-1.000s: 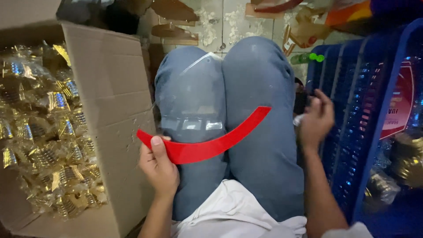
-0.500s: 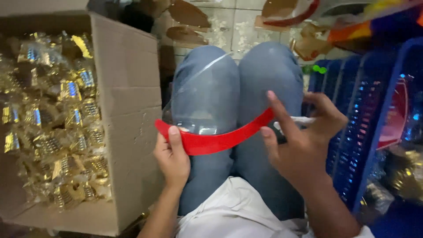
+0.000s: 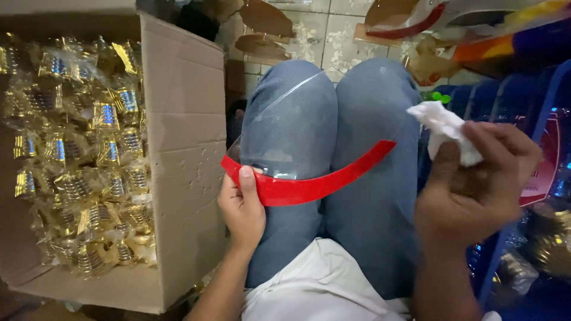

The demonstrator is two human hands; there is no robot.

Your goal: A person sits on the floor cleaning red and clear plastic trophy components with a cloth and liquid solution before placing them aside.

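Left hand (image 3: 242,208) gripping red-banded clear visor (image 3: 300,178), right hand (image 3: 476,184) pinching white tissue (image 3: 447,128)

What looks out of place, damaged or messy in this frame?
Pale scraps litter the tiled floor beyond the knees, beside loose brown cutouts. Otherwise nothing stands out: the left hand holds the red-banded clear visor intact on the lap, and the right hand pinches a crumpled white wad.
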